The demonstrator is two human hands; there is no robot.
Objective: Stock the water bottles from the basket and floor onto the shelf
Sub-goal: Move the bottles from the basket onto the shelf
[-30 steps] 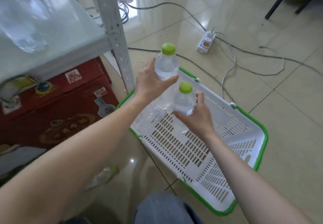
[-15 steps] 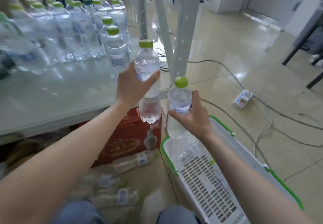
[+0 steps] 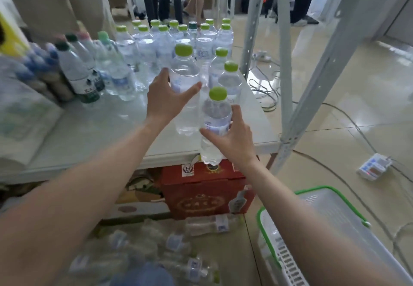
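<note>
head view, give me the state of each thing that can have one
left hand: grips a capped bottle upright over the shelf
right hand: grips a second capped bottle upright at the shelf edge
shelf bottles: upright, capped
floor bottles: lying down
basket: on the floor

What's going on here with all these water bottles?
A person is stocking a metal shelf with water. The left hand grips one green-capped bottle held above the shelf, and the right hand grips a second bottle at the shelf's front edge. Many bottles already stand at the back. More bottles lie on the floor, beside a white basket with green trim.
</note>
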